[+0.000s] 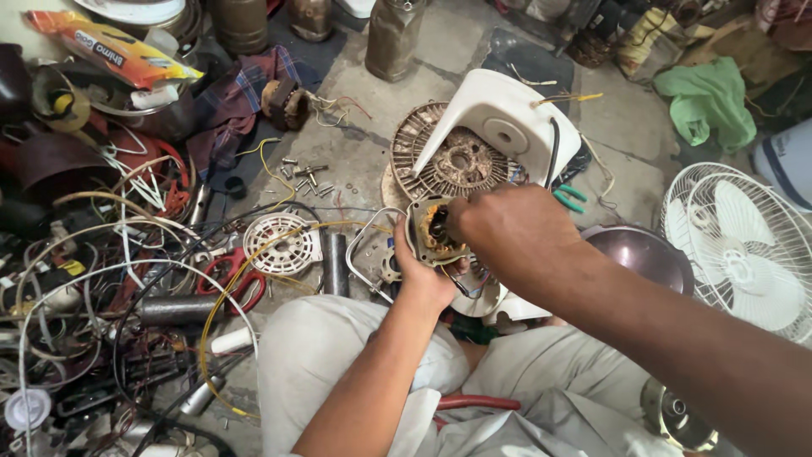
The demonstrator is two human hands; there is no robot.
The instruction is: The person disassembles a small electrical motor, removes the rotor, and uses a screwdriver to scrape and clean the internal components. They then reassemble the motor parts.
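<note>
My left hand [423,275] grips a small fan motor [431,230] from below; the motor has copper windings and a grey metal frame. My right hand [507,230] is closed over the motor's right side, fingers at its centre. Both hands hover above my knees in light trousers. Just beyond the motor lie a white plastic fan housing [499,118] and a round ribbed metal motor cover [436,156] on the concrete floor.
A tangle of wires and cables [110,279] fills the left. Red-handled pliers [227,275], a white round vent cover [283,244], loose screws [306,176], a white fan guard [744,254], a dark metal bowl [647,254] and a green cloth [706,101] lie around.
</note>
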